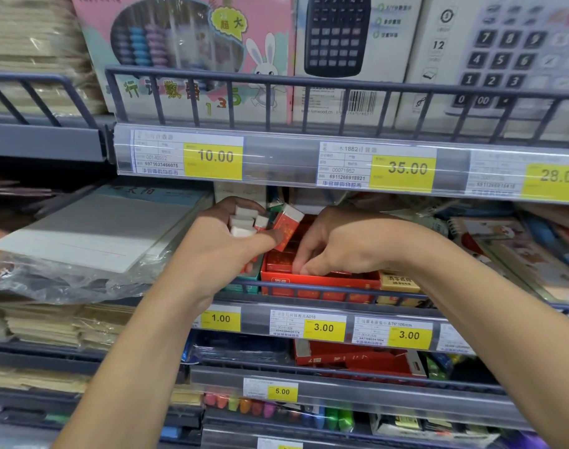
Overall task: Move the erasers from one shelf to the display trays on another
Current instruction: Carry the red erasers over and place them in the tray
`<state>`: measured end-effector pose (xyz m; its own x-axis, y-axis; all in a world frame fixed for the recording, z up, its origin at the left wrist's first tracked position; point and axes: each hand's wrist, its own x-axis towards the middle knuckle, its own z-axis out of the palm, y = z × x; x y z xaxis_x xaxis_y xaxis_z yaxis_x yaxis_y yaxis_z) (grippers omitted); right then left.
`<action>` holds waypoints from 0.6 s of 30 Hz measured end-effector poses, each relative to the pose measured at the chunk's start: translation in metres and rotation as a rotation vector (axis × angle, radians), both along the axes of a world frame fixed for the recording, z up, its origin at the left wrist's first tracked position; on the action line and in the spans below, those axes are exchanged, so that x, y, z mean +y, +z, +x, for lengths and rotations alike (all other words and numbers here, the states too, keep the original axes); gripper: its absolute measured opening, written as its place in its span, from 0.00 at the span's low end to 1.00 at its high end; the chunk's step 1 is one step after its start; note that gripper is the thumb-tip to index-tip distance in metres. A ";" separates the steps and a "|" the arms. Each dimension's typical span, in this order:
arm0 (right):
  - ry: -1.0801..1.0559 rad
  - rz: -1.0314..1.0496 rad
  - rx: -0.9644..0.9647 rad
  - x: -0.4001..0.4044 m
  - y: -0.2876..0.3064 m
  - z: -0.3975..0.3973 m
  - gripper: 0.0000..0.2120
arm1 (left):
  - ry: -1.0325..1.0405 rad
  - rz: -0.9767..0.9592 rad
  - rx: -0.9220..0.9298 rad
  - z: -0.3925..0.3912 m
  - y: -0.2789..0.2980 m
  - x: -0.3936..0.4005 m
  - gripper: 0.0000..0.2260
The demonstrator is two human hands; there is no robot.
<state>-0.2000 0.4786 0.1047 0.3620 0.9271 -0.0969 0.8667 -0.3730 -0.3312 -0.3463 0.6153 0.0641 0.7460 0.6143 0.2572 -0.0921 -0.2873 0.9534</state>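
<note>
My left hand (226, 244) grips a bunch of several erasers (245, 222), their white ends sticking up between the curled fingers. One more red-sleeved eraser (288, 226) leans tilted against its thumb. Just right of that, my right hand (335, 244) reaches down into the red display tray (322, 281), fingertips curled on the red erasers (278, 262) packed in rows inside. Both hands are on the middle shelf, behind its front rail. What lies under the right palm is hidden.
A wrapped stack of white paper pads (92, 231) lies left of the tray. A yellow-labelled box (399, 283) and notebooks (516, 254) sit to its right. Calculator and abacus boxes fill the shelf above. Price strips (309, 325) front each shelf; more stationery lies below.
</note>
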 end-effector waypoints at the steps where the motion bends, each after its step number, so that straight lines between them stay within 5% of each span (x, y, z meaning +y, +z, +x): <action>1: 0.013 0.006 -0.001 -0.002 0.002 -0.001 0.03 | -0.002 0.002 0.002 0.000 0.000 0.000 0.13; 7: -0.092 0.294 0.535 -0.015 0.008 -0.001 0.08 | -0.035 0.015 0.025 -0.005 0.001 0.004 0.13; 11: -0.067 0.449 0.563 -0.017 0.005 -0.006 0.08 | -0.083 0.059 0.074 -0.006 0.002 0.006 0.11; 18: -0.198 0.387 0.602 -0.020 0.008 -0.001 0.06 | -0.031 -0.002 0.024 -0.006 0.002 0.011 0.12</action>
